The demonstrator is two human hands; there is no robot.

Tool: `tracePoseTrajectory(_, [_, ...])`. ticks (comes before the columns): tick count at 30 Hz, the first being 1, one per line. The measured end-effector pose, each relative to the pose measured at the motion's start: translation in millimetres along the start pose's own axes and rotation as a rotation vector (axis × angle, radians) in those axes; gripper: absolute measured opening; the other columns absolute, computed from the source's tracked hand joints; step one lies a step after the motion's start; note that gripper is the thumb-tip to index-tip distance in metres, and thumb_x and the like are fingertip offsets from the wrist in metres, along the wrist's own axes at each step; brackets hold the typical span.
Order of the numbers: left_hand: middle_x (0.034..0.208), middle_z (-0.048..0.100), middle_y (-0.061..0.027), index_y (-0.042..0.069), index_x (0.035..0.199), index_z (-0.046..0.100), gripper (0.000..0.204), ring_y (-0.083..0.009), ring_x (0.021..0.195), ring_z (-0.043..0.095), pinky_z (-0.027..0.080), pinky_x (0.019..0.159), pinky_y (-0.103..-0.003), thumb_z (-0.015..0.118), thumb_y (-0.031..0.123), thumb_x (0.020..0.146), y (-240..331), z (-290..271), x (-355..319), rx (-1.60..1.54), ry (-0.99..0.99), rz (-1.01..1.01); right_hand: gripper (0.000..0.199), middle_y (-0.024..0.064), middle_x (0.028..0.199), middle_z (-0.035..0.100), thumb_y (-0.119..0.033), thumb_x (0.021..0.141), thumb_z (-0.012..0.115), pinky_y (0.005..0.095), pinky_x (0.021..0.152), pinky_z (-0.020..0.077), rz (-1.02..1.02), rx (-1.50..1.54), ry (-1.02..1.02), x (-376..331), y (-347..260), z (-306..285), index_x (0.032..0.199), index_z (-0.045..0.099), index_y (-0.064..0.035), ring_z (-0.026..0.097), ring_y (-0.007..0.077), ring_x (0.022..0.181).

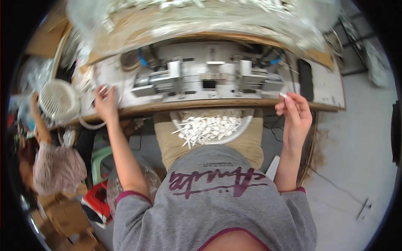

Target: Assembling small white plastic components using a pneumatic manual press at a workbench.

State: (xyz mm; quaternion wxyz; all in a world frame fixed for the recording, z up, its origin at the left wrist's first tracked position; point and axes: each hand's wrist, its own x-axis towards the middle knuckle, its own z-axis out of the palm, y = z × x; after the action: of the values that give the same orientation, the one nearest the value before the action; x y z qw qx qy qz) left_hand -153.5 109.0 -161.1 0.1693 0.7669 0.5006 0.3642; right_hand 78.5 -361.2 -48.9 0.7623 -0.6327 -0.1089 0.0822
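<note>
At the bench's right front edge, my right hand pinches a small white plastic piece between thumb and fingertips. My left hand is over the bench's left front edge with its fingers curled together; blur hides what they hold, if anything. Between the hands a metal fixture sits on the bench, with a left clamp block, a right clamp block and a dark square opening in the middle. In my lap rests a white basin with many small white plastic parts, some with thin stems.
A white fan stands at the bench's left end. Plastic sheeting with more white parts covers a raised board behind the fixture. A black phone-like slab lies at right, a tape roll at left. Another person sits at far left.
</note>
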Motion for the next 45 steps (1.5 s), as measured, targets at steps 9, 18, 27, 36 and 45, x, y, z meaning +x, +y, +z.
tracePoseTrajectory(9, [0.115,0.062,-0.0111,0.005,0.136,0.048,0.062,-0.0221,0.087,0.056,0.043,0.083,-0.038,0.077,0.023,0.084,79.1,-31.6,-51.4,0.057,0.315,0.354,0.017,0.0081,0.086,0.072,-0.012,0.088,0.073,0.0239,0.064,0.0491,-0.318,-0.478,0.684,72.8,63.6,-178.7,0.100,0.069,0.0001,0.065,0.0129,0.072])
tracePoseTrajectory(18, [0.125,0.058,-0.0127,0.002,0.141,0.038,0.066,-0.0196,0.090,0.050,0.042,0.083,-0.034,0.072,0.002,0.085,157.9,-50.4,-84.7,-0.226,0.208,0.580,0.017,0.0044,0.090,0.067,-0.024,0.080,0.076,0.0367,0.085,0.0464,-0.265,-1.296,0.724,106.4,83.0,-225.7,0.094,0.076,-0.0145,0.058,0.0243,0.092])
tracePoseTrajectory(27, [0.118,0.063,-0.0140,-0.003,0.137,0.040,0.054,-0.0154,0.088,0.055,0.043,0.084,-0.028,0.064,-0.004,0.089,192.6,-62.1,-78.9,-0.504,0.115,0.644,0.014,0.0039,0.099,0.069,-0.004,0.090,0.066,0.0239,0.082,0.0475,-0.528,-0.417,0.796,92.4,18.4,-157.1,0.103,0.070,-0.0009,0.060,0.0091,0.090])
tracePoseTrajectory(36, [0.105,0.069,-0.0071,0.007,0.104,0.071,0.018,-0.0252,0.099,0.064,0.048,0.089,-0.033,0.064,0.005,0.088,305.8,-4.1,-3.4,-0.443,-0.117,0.796,0.014,0.0034,0.090,0.068,-0.005,0.083,0.067,0.0257,0.069,0.0469,-0.956,-0.557,0.001,121.2,-49.5,83.9,0.096,0.072,-0.0097,0.061,0.0142,0.081])
tracePoseTrajectory(45, [0.107,0.069,-0.0112,0.010,0.115,0.066,0.033,-0.0284,0.102,0.064,0.049,0.090,-0.038,0.070,0.021,0.084,303.0,74.6,35.6,-0.014,-0.268,0.776,0.049,0.0080,0.133,0.056,-0.039,0.085,0.069,0.0427,0.100,0.0462,-0.772,-1.209,-0.372,214.3,5.3,207.1,0.129,0.059,-0.0190,0.055,0.0285,0.121])
